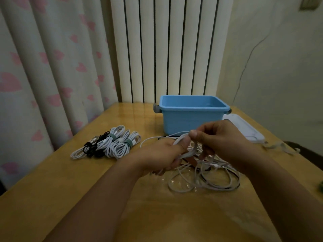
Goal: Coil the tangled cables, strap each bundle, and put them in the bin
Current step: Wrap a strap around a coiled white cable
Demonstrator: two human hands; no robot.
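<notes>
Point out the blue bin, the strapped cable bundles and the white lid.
blue bin [191,121]: head view, front wall.
strapped cable bundles [111,144]: head view, white coils mid-pile.
white lid [248,129]: head view, top surface.

I see a glossy, varnished wooden worktop [108,198] that throws back the light. The bin [190,119] looks like smooth blue plastic, the cables [206,180] smooth white and black sheathing, and the curtain [43,75] soft matt cloth.
</notes>
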